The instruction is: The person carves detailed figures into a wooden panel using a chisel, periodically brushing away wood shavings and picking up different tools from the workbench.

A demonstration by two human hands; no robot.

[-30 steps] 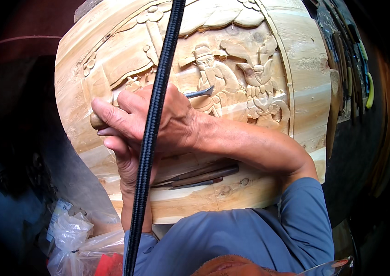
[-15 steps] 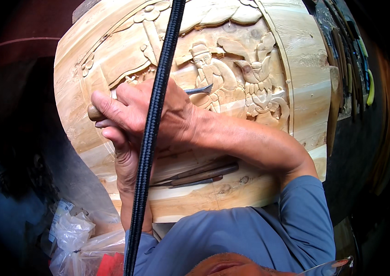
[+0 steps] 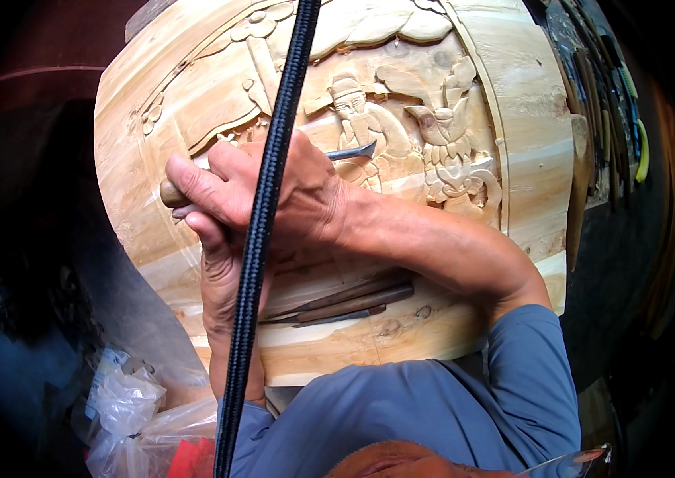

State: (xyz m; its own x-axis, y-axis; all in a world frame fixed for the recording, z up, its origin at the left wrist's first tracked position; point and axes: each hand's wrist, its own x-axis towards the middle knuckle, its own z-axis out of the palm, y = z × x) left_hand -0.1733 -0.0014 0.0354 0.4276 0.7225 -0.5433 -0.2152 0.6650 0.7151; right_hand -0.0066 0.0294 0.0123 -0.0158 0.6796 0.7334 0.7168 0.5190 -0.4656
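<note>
A carving gouge (image 3: 351, 151) lies slantwise across the relief, its steel blade pointing right over the robed figure and its wooden butt poking out at the left. Wrapped round its handle is my right hand (image 3: 285, 187), knuckles up. My left hand (image 3: 222, 259) is tucked below and against the right one, with its thumb up by the handle; its other fingers are mostly hidden. Beneath both hands is a large pale wooden panel (image 3: 530, 171), carved with a robed figure (image 3: 349, 99), a plant-like motif (image 3: 442, 127) and a scalloped border.
Several dark-handled carving tools (image 3: 357, 303) rest on the panel's near part. More tools (image 3: 600, 95) lie in a row at the right. A black braided cord (image 3: 272, 171) crosses the view before my hands. Clear plastic bags (image 3: 126, 406) sit at the lower left.
Both hands have shifted slightly to the right together with the gouge, so its blade tip reaches a little farther over the robed figure. The panel and loose tools stay put.
</note>
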